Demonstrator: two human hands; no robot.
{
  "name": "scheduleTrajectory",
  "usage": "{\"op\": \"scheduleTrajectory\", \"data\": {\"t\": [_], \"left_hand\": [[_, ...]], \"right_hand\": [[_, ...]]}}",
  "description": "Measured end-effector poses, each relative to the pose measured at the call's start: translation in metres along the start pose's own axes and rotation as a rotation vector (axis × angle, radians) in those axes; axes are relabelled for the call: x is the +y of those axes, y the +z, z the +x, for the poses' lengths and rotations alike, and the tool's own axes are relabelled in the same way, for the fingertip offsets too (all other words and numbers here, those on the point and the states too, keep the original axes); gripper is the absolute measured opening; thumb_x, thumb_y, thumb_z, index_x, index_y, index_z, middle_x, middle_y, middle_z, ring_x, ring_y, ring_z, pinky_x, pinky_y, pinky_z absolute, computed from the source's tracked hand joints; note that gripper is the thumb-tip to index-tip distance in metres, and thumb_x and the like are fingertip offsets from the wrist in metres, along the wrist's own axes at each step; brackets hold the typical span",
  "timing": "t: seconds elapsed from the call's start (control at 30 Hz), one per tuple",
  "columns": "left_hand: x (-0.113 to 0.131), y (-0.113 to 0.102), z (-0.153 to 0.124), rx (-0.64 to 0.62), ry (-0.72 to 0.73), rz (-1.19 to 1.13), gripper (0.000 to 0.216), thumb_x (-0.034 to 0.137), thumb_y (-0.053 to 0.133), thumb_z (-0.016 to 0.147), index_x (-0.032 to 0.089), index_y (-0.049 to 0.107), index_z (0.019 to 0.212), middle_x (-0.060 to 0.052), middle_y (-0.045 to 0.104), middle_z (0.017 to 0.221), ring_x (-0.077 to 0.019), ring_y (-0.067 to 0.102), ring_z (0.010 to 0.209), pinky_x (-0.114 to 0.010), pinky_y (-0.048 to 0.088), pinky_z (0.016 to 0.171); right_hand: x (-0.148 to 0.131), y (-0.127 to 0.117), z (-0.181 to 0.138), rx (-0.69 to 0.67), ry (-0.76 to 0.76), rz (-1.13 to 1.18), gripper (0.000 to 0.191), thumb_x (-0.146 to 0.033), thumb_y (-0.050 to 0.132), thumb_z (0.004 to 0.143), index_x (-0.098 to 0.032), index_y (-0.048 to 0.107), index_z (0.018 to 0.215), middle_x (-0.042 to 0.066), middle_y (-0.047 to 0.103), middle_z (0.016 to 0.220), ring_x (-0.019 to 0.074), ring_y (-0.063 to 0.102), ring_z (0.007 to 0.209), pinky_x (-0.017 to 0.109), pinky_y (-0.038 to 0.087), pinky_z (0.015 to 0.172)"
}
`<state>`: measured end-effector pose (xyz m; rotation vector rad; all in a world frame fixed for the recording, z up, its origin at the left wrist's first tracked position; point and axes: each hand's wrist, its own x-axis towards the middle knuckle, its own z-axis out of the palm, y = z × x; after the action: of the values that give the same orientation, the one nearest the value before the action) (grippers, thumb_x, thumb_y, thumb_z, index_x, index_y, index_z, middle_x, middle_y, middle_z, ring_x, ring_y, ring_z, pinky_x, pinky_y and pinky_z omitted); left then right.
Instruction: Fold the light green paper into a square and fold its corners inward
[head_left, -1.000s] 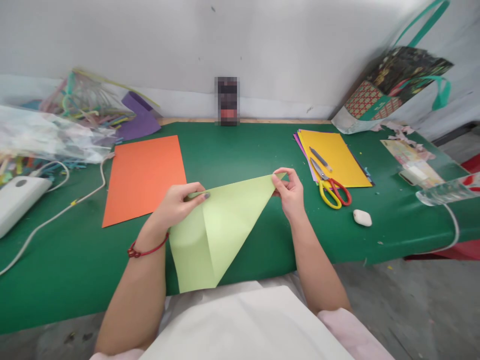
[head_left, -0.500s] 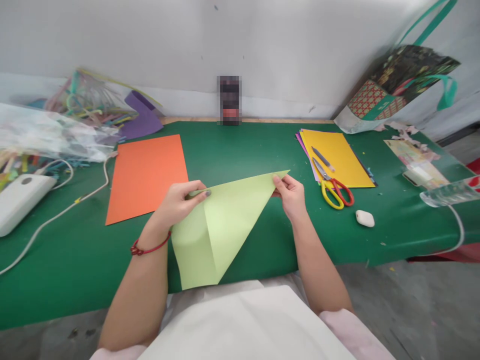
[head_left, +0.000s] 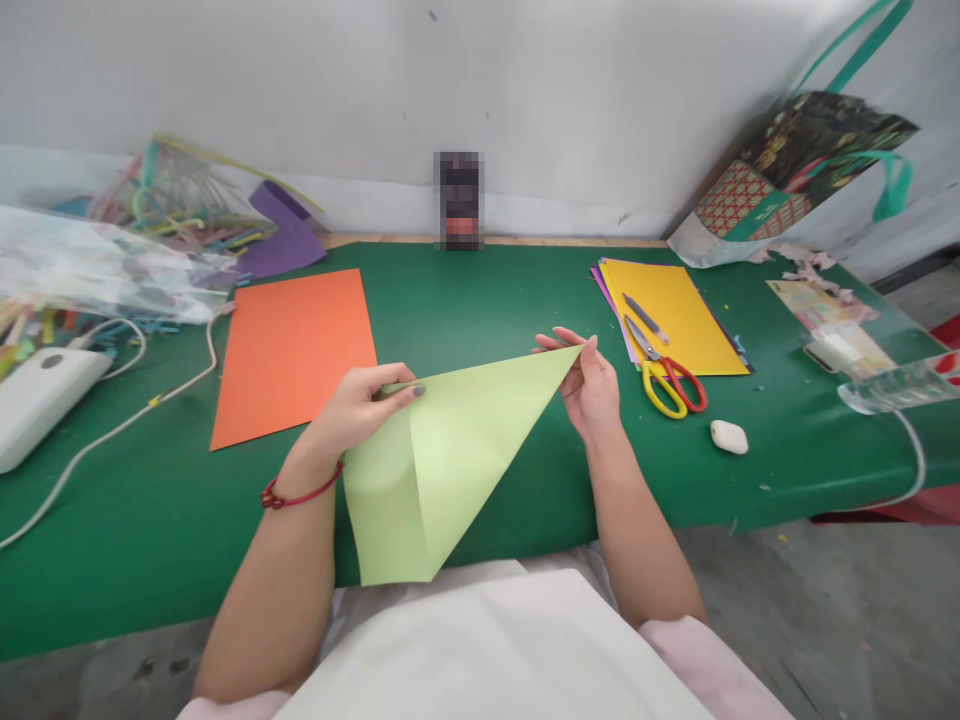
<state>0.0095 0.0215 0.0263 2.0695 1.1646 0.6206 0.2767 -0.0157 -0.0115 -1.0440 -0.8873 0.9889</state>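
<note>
A folded pale-green paper sheet (head_left: 472, 440) is pinched at its upper edge by the left hand (head_left: 364, 405) and touched at its pointed corner by the right hand (head_left: 594, 400), while red-and-yellow-handled scissors (head_left: 654, 357) are laid partly on stacked paper (head_left: 686, 310).

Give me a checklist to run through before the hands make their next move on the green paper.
1. Left hand gripping the green paper: ok, thumb on top near the upper edge.
2. Right hand at the pointed corner: ok, thumb at the tip.
3. Right hand's hold firm: cannot tell; its other fingers are spread, partly behind the paper.
4. Fold creased flat: cannot tell; the flap's underside is hidden.
5. Orange paper clear of the left hand: cannot tell; the hand covers its near right corner from this view.
6. Scissors clear of the green paper: ok, they lie to its right, partly on the yellow paper.
</note>
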Motion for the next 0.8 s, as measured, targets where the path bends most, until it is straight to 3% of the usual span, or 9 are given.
{"op": "scheduleTrajectory", "data": {"t": [0.23, 0.6, 0.7, 0.8], "left_hand": [[0.000, -0.001, -0.001, -0.012, -0.011, -0.042, 0.026, 0.040, 0.049, 0.082, 0.020, 0.053, 0.065, 0.005, 0.038, 0.054, -0.0094, 0.032, 0.048, -0.023, 0.024, 0.044], [-0.002, 0.006, 0.001, 0.022, 0.067, -0.006, 0.023, 0.035, 0.049, 0.082, 0.020, 0.052, 0.065, 0.006, 0.035, 0.051, -0.0085, 0.028, 0.045, -0.023, 0.023, 0.043], [-0.002, 0.006, 0.001, 0.031, 0.078, -0.001, 0.022, 0.034, 0.050, 0.082, 0.020, 0.053, 0.065, 0.006, 0.036, 0.051, -0.0083, 0.028, 0.044, -0.023, 0.023, 0.043], [-0.002, 0.005, 0.001, 0.046, 0.083, 0.003, 0.022, 0.033, 0.050, 0.082, 0.020, 0.053, 0.065, 0.006, 0.035, 0.050, -0.0081, 0.027, 0.044, -0.023, 0.022, 0.042]], "right_hand": [[-0.003, 0.001, -0.002, -0.049, -0.050, 0.114, 0.040, -0.063, 0.053, 0.080, -0.025, 0.067, 0.082, 0.002, 0.074, 0.091, 0.0197, 0.069, 0.090, 0.036, 0.055, 0.077], [-0.001, 0.009, -0.002, 0.178, -0.082, -0.017, 0.037, -0.056, 0.055, 0.080, -0.021, 0.065, 0.073, 0.004, 0.074, 0.078, 0.0197, 0.070, 0.075, 0.035, 0.056, 0.069], [-0.002, 0.010, -0.002, 0.201, -0.082, -0.025, 0.036, -0.054, 0.056, 0.081, -0.020, 0.065, 0.073, 0.005, 0.074, 0.078, 0.0198, 0.071, 0.076, 0.035, 0.056, 0.071], [-0.001, 0.007, -0.002, 0.157, -0.056, -0.021, 0.036, -0.054, 0.057, 0.080, -0.019, 0.067, 0.086, 0.006, 0.074, 0.088, 0.0206, 0.070, 0.082, 0.035, 0.055, 0.073]]}}
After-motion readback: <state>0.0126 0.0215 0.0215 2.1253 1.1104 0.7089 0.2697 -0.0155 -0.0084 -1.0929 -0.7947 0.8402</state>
